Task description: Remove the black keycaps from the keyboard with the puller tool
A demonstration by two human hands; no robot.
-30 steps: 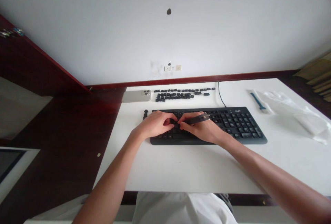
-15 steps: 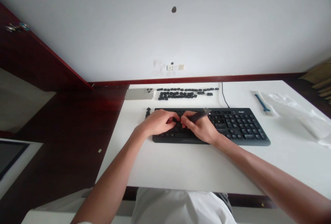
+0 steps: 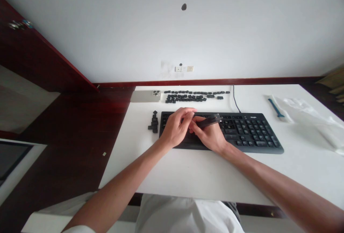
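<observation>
A black keyboard lies on the white desk. My right hand rests on its middle, fingers closed round a dark pen-shaped tool whose far end points right. My left hand hovers over the keyboard's left part, raised a little, fingers curled with the tips pinched near the tool's working end; whether it holds a keycap is hidden. A row of loose black keycaps lies behind the keyboard. Several more keycaps sit stacked by the keyboard's left end.
A phone lies face down at the desk's back left. A blue-handled tool and clear plastic wrap lie at the right. The keyboard cable runs to the back edge. Dark wooden floor is left of the desk.
My left hand has lifted off the keys and shifted right, uncovering the keyboard's left end and the small stack of keycaps. The right hand stays in place with the tool.
</observation>
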